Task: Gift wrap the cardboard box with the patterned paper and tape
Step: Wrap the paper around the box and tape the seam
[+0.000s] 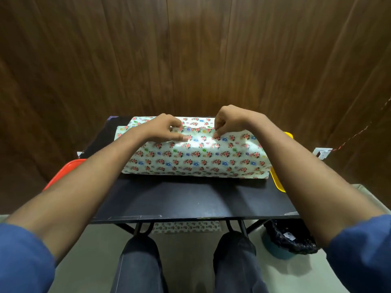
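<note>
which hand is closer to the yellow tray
Right. The right hand pinches the patterned paper toward the yellow tray side; the left hand sits farther away.

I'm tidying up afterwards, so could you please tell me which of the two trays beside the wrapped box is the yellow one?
The yellow tray sits at the table's right edge, under the right forearm; the left-edge tray is red.
</note>
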